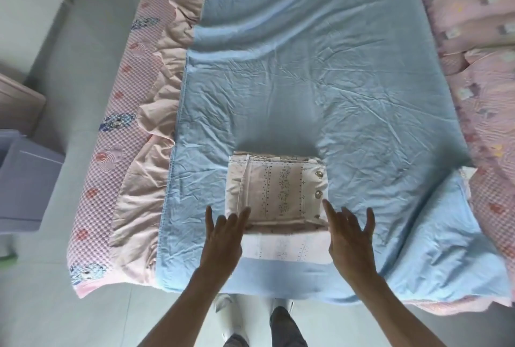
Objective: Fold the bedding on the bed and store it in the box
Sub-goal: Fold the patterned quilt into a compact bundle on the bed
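Observation:
A folded cream pillowcase (278, 190) with a dotted floral print and round buttons lies as a thick square near the bed's front edge, on a wide blue sheet (320, 67). Its lower white layer sticks out toward me. My left hand (223, 238) is at the bundle's front left corner, fingers straight and spread, fingertips at the fabric's edge. My right hand (348, 240) hovers at the front right corner, fingers straight and spread, holding nothing. A lavender storage box (25, 179) stands on the floor at the left.
Beneath the blue sheet lies a pink checked bedspread (117, 134) with a ruffled border. A pink quilt (479, 40) is bunched along the bed's right side. A pinkish piece of furniture (19, 104) sits behind the box. My feet stand on grey floor tiles below the bed edge.

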A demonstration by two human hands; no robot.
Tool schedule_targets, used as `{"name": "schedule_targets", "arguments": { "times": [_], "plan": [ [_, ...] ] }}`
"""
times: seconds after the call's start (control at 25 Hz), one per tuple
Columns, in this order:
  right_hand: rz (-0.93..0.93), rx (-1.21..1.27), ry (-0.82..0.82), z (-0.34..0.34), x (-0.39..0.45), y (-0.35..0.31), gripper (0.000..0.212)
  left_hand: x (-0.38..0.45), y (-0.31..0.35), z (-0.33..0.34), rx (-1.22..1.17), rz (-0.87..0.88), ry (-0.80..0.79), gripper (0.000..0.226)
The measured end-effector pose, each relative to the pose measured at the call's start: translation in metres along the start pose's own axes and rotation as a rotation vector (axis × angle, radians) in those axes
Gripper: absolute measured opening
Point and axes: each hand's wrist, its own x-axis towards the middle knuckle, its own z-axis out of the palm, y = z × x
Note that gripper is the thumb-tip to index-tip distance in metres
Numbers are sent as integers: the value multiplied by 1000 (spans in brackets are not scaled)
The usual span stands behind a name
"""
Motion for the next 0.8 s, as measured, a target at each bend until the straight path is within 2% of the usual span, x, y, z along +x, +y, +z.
{"name": "schedule_targets", "arguments": {
  "times": [0.12,0.32,0.4,0.48,0.56,0.64,0.8],
  "plan": [
    [19,-27,-1,25,77,8,86,83,-20,5,136,-16,-46,94],
    [0,-37,-37,121,183,29,81,211,-50,62,177,-88,-297,85],
    [12,-20,-1,149,212,37,80,240,-56,88,244,-124,-251,88],
    [80,-6,73,166,218,29,80,242,-49,117,303,-178,-101,86],
    [142,54,141,181,193,4,71,210,-33,149,192,-95,40,72],
    [105,169,87,199,153,-19,65,166,-22,172,48,5,-3,66],
    [73,93,-74,249,151,-7,73,152,-54,217,110,-94,-115,73]
  ]
}}
